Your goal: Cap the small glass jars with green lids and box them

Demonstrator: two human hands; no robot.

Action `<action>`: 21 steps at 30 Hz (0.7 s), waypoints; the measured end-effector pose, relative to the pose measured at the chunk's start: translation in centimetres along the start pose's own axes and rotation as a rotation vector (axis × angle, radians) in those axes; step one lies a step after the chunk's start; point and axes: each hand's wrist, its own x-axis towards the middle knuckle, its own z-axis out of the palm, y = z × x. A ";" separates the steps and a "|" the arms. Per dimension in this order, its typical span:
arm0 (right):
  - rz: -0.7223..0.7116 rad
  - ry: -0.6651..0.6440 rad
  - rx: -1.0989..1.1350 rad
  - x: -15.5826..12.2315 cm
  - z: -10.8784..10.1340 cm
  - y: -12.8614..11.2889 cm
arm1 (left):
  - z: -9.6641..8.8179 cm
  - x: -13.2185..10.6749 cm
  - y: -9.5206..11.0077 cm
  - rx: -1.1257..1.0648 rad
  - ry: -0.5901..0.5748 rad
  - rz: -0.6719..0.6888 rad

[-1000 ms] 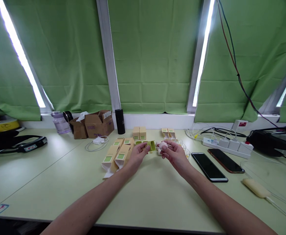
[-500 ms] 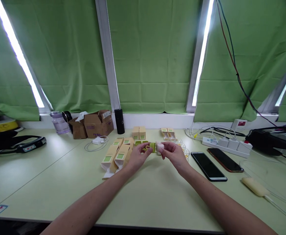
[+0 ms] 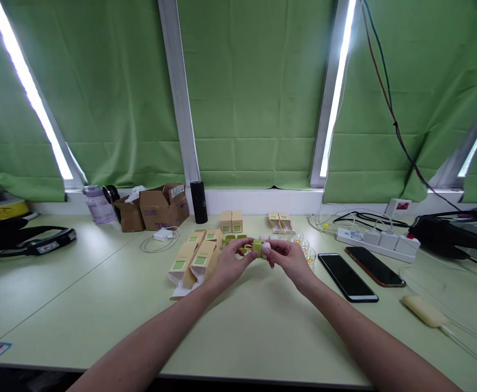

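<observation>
Between the fingertips of my left hand (image 3: 235, 257) is a small green cap-like piece (image 3: 257, 247), with a pale loop showing beside the fingers. My right hand (image 3: 289, 258) pinches a small white rounded piece (image 3: 266, 250), which meets the green piece end to end. Whether the two are joined cannot be made out. Behind my left fingers lie more green pieces (image 3: 230, 238), partly hidden. Small clear cups (image 3: 310, 255) with yellow inside stand just past my right hand. Left of my left hand lie several cream cartons (image 3: 200, 260) with green labels, some with open flaps.
Two small cartons (image 3: 231, 221) and two opened ones (image 3: 280, 223) stand further back. Phones (image 3: 347, 277), a white power strip (image 3: 379, 244) and a cream block on a cable (image 3: 425, 312) are at the right. Brown boxes (image 3: 161, 209) and a black cylinder (image 3: 199, 202) line the back.
The white piece and the green piece have come together; a gap showed between them before. The green piece has shifted slightly right in my left fingers.
</observation>
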 end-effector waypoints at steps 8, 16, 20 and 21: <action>-0.026 -0.002 -0.031 0.0 0.0 0.2 | 0.1 0.0 -0.1 -0.029 0.004 0.002; -0.036 0.026 -0.034 -0.1 0.3 0.2 | 0.0 0.1 0.3 -0.024 -0.046 -0.031; -0.025 0.038 -0.052 -0.2 0.4 0.1 | 0.4 0.0 0.1 -0.054 -0.077 -0.038; -0.020 0.037 -0.059 -0.2 0.4 0.1 | 0.5 0.0 0.0 -0.079 -0.081 -0.035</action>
